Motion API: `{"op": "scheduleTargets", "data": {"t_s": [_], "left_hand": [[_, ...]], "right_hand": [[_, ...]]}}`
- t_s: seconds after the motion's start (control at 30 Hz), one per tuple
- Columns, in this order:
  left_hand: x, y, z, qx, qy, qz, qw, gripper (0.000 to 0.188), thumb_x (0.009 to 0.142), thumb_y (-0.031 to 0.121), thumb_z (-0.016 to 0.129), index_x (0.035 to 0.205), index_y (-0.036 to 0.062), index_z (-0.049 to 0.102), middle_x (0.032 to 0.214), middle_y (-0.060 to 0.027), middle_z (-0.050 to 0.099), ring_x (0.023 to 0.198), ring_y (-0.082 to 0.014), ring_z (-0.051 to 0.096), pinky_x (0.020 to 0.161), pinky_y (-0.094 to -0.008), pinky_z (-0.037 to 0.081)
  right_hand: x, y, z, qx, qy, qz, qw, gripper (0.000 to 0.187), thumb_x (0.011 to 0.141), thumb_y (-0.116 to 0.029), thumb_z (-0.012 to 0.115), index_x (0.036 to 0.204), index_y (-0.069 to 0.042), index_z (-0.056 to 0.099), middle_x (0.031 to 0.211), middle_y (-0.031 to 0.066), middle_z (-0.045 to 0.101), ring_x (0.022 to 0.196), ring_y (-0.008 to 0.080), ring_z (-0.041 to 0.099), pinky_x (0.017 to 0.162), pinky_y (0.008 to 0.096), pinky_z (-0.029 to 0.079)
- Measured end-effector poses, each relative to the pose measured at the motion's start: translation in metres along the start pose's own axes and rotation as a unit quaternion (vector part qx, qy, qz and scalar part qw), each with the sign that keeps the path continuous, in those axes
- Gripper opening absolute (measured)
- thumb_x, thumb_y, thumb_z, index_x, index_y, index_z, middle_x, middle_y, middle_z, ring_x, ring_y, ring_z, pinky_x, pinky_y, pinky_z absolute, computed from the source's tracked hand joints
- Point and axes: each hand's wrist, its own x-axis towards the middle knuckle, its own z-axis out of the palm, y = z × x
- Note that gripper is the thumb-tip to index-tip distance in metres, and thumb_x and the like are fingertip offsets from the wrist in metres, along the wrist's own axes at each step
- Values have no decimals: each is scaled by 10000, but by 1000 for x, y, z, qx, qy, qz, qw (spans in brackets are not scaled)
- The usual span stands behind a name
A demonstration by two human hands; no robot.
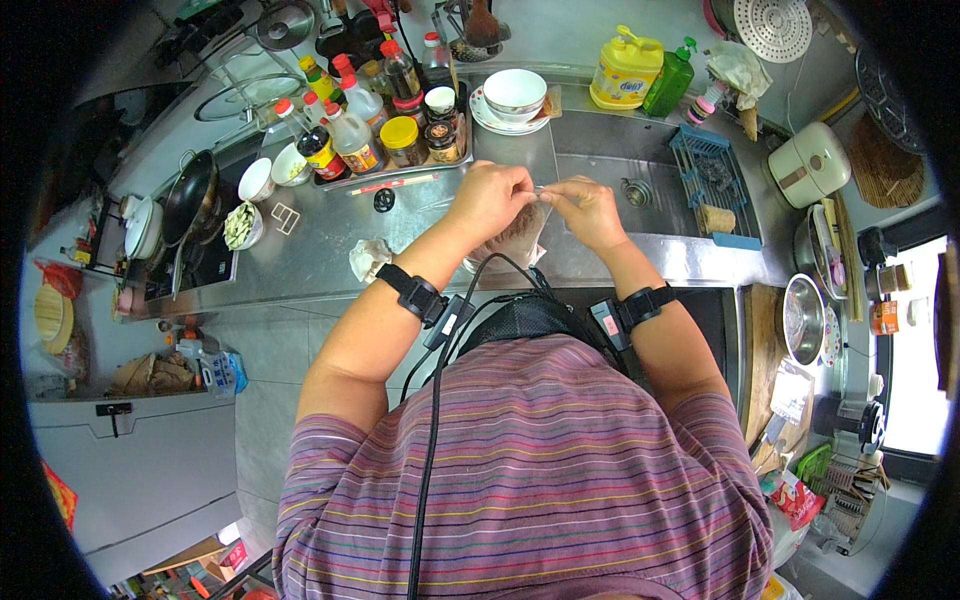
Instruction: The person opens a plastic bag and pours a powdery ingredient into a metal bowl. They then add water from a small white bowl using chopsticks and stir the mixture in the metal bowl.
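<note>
Over the counter's front edge, my left hand [492, 202] and my right hand [592, 212] meet, fingertips pinched together on the top of a clear plastic bag [520, 240]. Brownish contents show through the bag; their kind is hard to make out. Part of the bag is hidden behind my left hand and wrist. A crumpled whitish piece of plastic or paper [370, 260] lies on the counter beside my left forearm. Further back are a small black round object [384, 200] and a pair of chopsticks or thin sticks [395, 185].
A tray of sauce bottles and jars [403, 142] stands at the back, beside stacked plates with a white bowl [515, 95]. To the right is a steel sink [610, 170] with a blue rack [715, 185]. Bowls [243, 226] and a black wok [190, 197] sit left.
</note>
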Motion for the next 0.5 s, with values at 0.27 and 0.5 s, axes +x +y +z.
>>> {"op": "scheduleTargets", "data": {"t_s": [0.27,0.5], "left_hand": [[0,4,-3,69,-35,-5,997,133,755,202,712,810,83,694,755,-78,675,725,-275,646,709,-384,473],[-2,8,-1,110,-20,15,994,105,775,214,673,771,116,713,771,-44,682,751,-235,636,781,-375,428]], "right_hand": [[-2,-2,1,10,3,-13,1000,132,797,-185,723,883,-87,745,828,113,699,776,251,647,714,351,506],[-2,-1,1,19,-11,-6,1000,135,800,-197,719,874,-88,747,844,115,707,774,252,658,726,354,512]]}}
